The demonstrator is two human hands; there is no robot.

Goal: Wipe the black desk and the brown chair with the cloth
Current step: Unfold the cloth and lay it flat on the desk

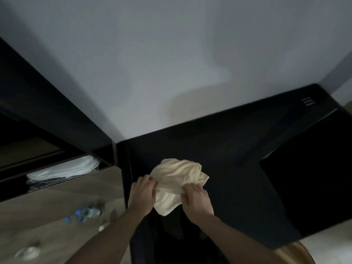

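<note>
Cloth (177,184) is lying bunched on the desk (238,168) near its left end, with the left hand (142,193) and right hand (196,201) both pinching its near edge.

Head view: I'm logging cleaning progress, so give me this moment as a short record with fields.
cloth: cream, crumpled, on the black desk near its left end
left hand: gripping the cloth's left edge
right hand: gripping the cloth's right side
brown chair: only a curved brown edge at bottom right, untouched
floor: water bottles lying left of the desk
image quality: dim, blurred
</note>
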